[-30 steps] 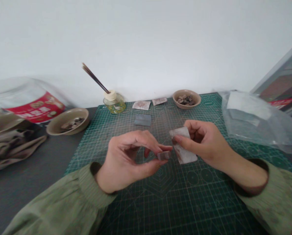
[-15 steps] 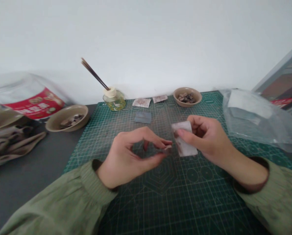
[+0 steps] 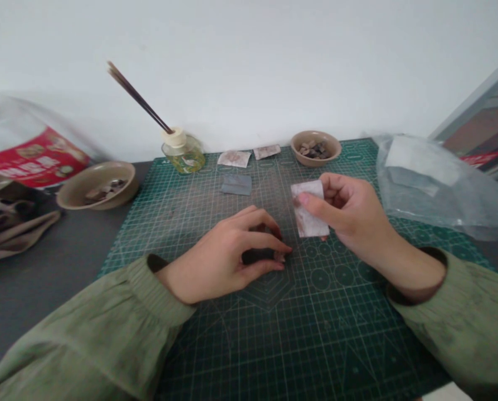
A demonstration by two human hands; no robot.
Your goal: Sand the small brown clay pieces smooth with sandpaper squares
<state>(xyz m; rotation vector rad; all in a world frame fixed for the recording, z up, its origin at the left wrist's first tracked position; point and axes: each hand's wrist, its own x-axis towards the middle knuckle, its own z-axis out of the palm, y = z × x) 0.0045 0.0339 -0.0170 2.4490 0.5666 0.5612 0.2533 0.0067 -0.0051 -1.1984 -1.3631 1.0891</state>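
Low over the green cutting mat (image 3: 299,334), my left hand (image 3: 240,250) pinches a small brownish piece (image 3: 279,256) between fingertips and thumb. The piece is mostly covered by the fingers. To its right, my right hand (image 3: 345,209) holds a whitish rectangular sheet with brown stains (image 3: 311,220), thumb on its face and fingers behind. The two hands are apart. Behind them on the mat lie a grey-blue sheet (image 3: 236,184) and two stained whitish pieces, one left (image 3: 234,159) and one right (image 3: 267,151).
A bowl of small blocks (image 3: 316,161) stands at the mat's back; another bowl (image 3: 71,195) is at left. Nearby are a reed diffuser (image 3: 184,153), a red-labelled bag (image 3: 35,159), crumpled cloth (image 3: 27,239) and, at right, a clear plastic bag (image 3: 445,195).
My left hand has turned and come down towards the mat with the small piece. My right hand has drawn slightly away with the sheet. The camera view has shifted.
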